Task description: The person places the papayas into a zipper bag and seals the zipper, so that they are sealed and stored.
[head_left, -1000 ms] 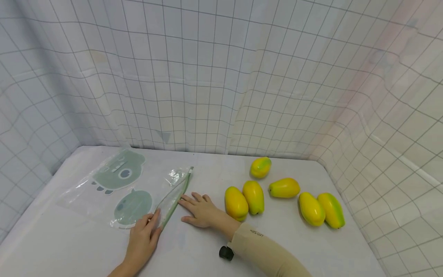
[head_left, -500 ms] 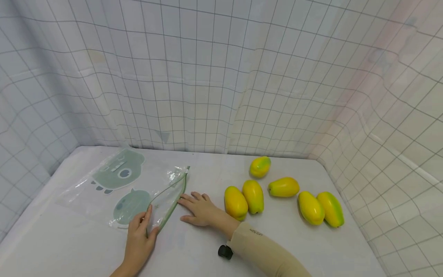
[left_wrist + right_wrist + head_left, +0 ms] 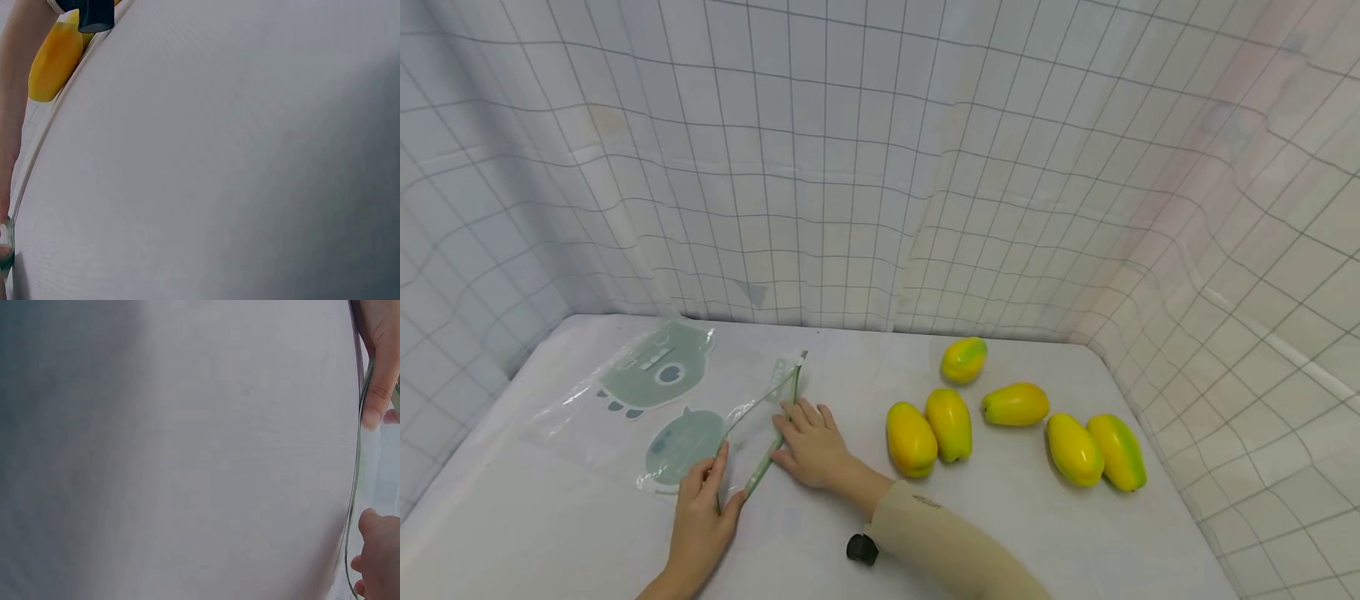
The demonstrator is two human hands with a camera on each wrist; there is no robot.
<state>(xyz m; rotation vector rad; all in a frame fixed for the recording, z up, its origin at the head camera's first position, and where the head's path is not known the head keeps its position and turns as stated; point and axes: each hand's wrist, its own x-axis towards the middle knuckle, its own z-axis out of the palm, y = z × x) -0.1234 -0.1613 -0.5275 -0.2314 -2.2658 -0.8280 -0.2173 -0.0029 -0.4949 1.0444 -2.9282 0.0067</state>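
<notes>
A clear zip bag [image 3: 745, 417] with green cartoon prints lies flat on the left of the table, its green-edged mouth parted toward the right. My left hand [image 3: 700, 521] holds the near end of that mouth, index finger along one rim and thumb at the other. Against the right-hand rim rests my right hand [image 3: 812, 446], its fingers fairly straight and spread over the green strip. In the right wrist view, a thumb [image 3: 374, 412] lies on the strip above the other hand [image 3: 382, 556]. The left wrist view shows mostly tabletop; its hand is cut off.
Several yellow-green papaya-like fruits lie on the right half, the nearest one [image 3: 912, 440] close to my right forearm. A black camera [image 3: 862, 549] sits under the right wrist. Gridded white cloth [image 3: 865, 208] hangs behind and at both sides of the table.
The bag's mouth has spread wider as my left index finger moved left. My right hand has shifted slightly left and away from me, onto the green strip. The fruits have stayed put.
</notes>
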